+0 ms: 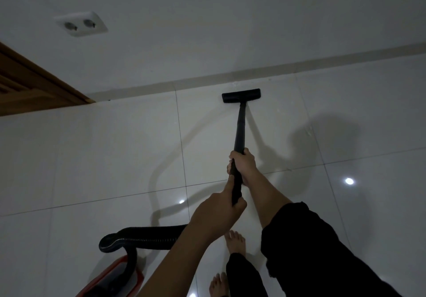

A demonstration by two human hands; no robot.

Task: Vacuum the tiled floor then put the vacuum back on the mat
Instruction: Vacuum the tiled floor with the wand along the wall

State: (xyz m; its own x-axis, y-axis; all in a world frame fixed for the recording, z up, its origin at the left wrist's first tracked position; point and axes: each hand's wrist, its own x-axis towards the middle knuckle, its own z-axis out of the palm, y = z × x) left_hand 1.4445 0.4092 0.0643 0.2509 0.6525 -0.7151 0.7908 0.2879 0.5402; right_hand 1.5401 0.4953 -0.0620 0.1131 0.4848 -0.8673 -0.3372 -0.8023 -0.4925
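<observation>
A black vacuum wand (239, 130) runs from my hands down to a flat black floor head (241, 95), which rests on the white tiled floor (103, 153) close to the skirting. My right hand (243, 164) grips the wand higher up, and my left hand (221, 211) grips its lower end. A ribbed black hose (147, 236) curves left from under my left arm to the red and black vacuum body (115, 278) at the bottom left. No mat is in view.
A white wall (207, 31) with a double socket (81, 24) stands ahead. A wooden door frame (34, 87) is at the left. My bare feet (235, 241) stand just behind the wand, beside the hose. Ceiling lights reflect off the glossy tiles.
</observation>
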